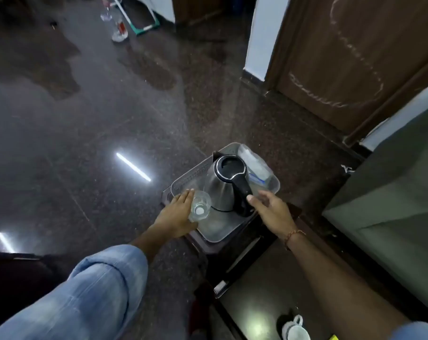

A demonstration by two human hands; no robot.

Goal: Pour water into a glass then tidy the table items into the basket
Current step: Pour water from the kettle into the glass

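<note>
A grey plastic basket (181, 180) sits on a dark stool (208, 246). Inside it stands a steel kettle (219, 185) with a black lid and black handle. A clear glass (200, 206) stands in the basket's near left corner, right beside the kettle. My left hand (177, 213) holds the glass from its left side, fingers along the wall and thumb below. My right hand (272, 212) hovers at the kettle's handle with relaxed, spread fingers; the thumb tip touches or nearly touches the handle.
A clear plastic item (256, 165) lies in the basket behind the kettle. A white cup (295, 330) stands on a dark low table (257, 290) at the bottom right. A grey cabinet (392, 217) and a wooden door (343, 57) are to the right.
</note>
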